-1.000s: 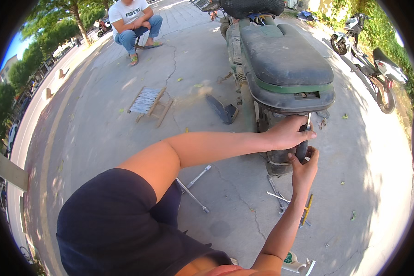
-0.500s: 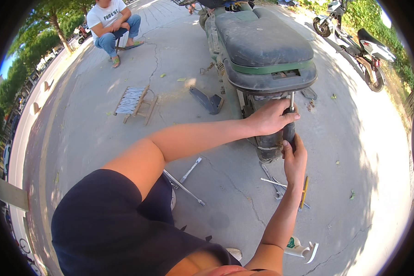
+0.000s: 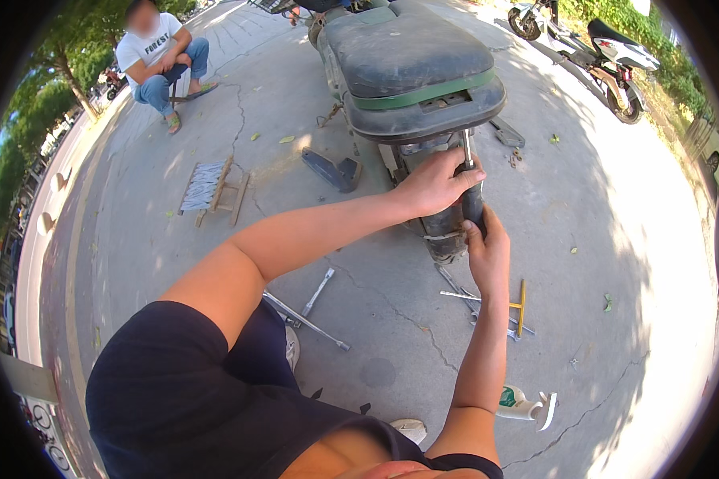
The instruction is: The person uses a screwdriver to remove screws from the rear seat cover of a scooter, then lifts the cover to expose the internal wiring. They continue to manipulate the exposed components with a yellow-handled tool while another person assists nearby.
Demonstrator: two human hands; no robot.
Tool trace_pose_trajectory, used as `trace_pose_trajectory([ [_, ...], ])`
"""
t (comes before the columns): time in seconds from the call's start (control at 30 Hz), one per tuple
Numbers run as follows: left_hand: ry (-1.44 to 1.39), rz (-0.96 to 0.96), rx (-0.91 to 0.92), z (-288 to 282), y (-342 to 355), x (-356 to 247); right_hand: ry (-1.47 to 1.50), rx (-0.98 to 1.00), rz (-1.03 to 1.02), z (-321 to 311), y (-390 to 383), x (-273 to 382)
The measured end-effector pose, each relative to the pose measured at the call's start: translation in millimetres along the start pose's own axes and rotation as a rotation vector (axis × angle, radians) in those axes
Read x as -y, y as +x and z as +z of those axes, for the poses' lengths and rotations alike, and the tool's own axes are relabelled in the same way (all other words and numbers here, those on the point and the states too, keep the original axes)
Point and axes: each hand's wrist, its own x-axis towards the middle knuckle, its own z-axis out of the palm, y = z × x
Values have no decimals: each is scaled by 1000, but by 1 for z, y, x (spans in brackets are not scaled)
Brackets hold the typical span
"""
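Note:
My left hand (image 3: pixel 443 180) is closed around the upper part of a black shock absorber (image 3: pixel 471 203) with a silver rod, which stands upright beneath the rear seat (image 3: pixel 411 56) of a green and black scooter. Just below it, my right hand (image 3: pixel 486 243) holds the shock's lower end, thumb and fingers bent around it. The scooter's rear wheel (image 3: pixel 447 251) shows partly behind the hands.
A person (image 3: pixel 156 64) squats at the upper left. A folding stool (image 3: pixel 208 191) and black plastic part (image 3: pixel 331 172) lie left of the scooter. A cross wrench (image 3: pixel 315 307), several spanners and a yellow T-handled tool (image 3: pixel 522 307) lie nearby. A white scooter (image 3: pixel 611 64) stands right.
The scooter, both hands and surroundings have shifted left and upward in the picture as the view moved. Both hands stay on the shock absorber.

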Motion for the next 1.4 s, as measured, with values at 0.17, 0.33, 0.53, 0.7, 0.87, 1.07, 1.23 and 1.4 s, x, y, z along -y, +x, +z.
trace_pose_trajectory([
  [0.17,11,3,14,-3,0,1,-8,-47,-97,7,2,-8],
  [0.33,35,87,6,2,0,7,90,21,49,3,-2,2],
  [0.53,-6,135,-7,2,0,11,117,29,69,1,0,-1],
  [0.7,18,107,-2,0,1,9,78,1,-1,6,-1,-2],
  [0.87,44,140,-17,1,1,10,67,-3,-6,6,-2,-1],
  [1.07,22,67,10,-2,-1,2,73,17,63,3,-2,5],
  [1.23,-64,104,-3,-2,1,2,91,-38,-19,4,-2,9],
  [1.4,-19,97,14,1,1,7,18,-19,-9,5,0,-14],
])
